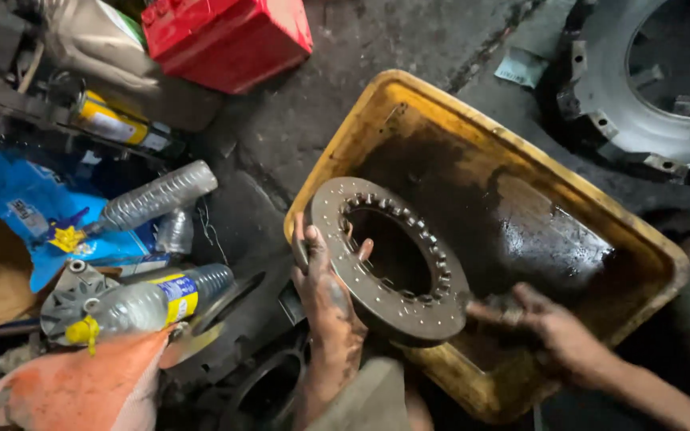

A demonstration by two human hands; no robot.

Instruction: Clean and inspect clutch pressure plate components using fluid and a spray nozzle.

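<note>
Yellow and grimy, the oil tray [377, 100] held dark fluid. Over its near-left rim the left hand [325, 291] gripped a toothed metal ring [385, 255], tilted on edge. The right hand [557, 327], above the tray's near side, closed on a small brush-like tool [493, 310] touching the ring.

Dim workshop light, glare on the oily tray [600, 247], deep shadows at the edges, slight motion blur
</note>
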